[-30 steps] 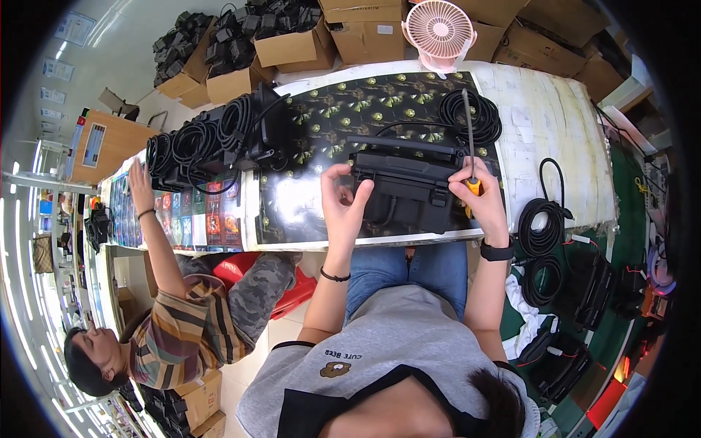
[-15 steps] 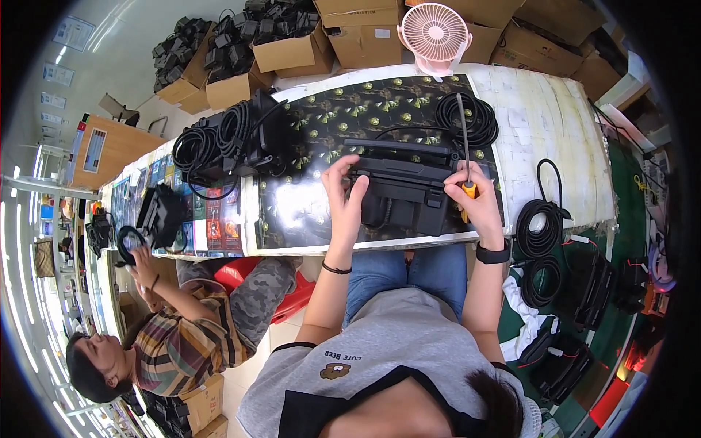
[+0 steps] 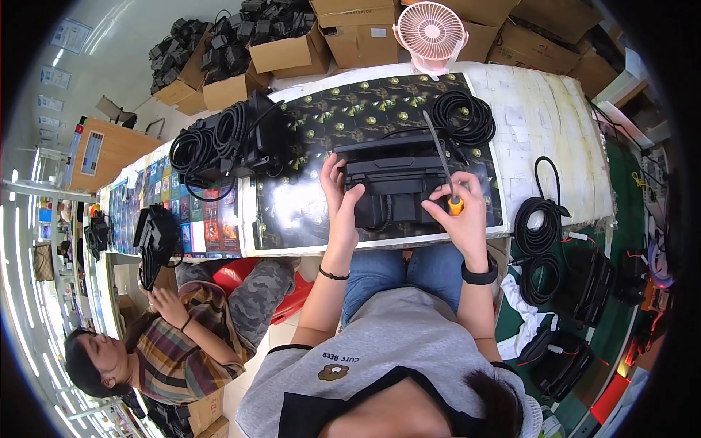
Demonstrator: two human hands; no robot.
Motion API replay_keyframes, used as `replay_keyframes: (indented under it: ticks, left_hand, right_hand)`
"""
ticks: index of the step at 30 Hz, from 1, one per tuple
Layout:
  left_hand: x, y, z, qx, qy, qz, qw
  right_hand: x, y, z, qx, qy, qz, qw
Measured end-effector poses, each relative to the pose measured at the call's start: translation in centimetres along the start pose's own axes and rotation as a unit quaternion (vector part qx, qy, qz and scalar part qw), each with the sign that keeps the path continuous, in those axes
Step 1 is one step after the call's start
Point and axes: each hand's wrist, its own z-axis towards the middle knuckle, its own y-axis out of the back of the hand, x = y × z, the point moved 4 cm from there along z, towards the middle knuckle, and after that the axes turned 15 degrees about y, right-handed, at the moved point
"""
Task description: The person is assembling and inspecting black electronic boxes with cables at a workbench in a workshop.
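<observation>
A black plastic case (image 3: 400, 181) with a short cable on its near side sits in front of me at the table's near edge. My left hand (image 3: 342, 204) holds its left end, thumb on the near side and fingers round behind. In my right hand (image 3: 465, 213) is a screwdriver (image 3: 456, 205) with an orange-yellow handle. Its long metal shaft slants up and to the left, over the case's right part. My right thumb and index finger reach toward the case's right end; whether they touch it I cannot tell.
A coiled black cable (image 3: 464, 119) lies behind the case, and a pink fan (image 3: 431, 33) stands at the far edge. More black cases with coiled cables (image 3: 212, 142) are to the left. A co-worker (image 3: 171, 328) sits there, handling a dark device. Coiled cables (image 3: 538, 223) lie at right.
The case has turned slightly and shifted left. My right hand has moved down and left, and the screwdriver now leans further left. The co-worker's hands have lowered.
</observation>
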Motion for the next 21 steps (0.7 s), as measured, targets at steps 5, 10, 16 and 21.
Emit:
replay_keyframes:
  ticks: [5, 10, 16, 21]
  left_hand:
    - [0.4, 0.3, -0.5, -0.016, -0.031, 0.003, 0.999]
    - [0.6, 0.3, -0.9, -0.013, -0.062, 0.008, 0.998]
    - [0.6, 0.4, -0.7, -0.01, -0.039, -0.03, 0.999]
    - [0.4, 0.5, -0.2, -0.01, 0.005, -0.058, 0.998]
  right_hand:
    - [0.1, 0.0, 0.5, -0.003, -0.065, 0.072, 0.995]
    - [0.6, 0.2, 1.4, -0.015, -0.01, 0.073, 0.997]
    - [-0.3, -0.7, 2.0, -0.08, -0.023, 0.061, 0.995]
    - [-2.1, -1.8, 2.6, -0.105, -0.07, 0.135, 0.983]
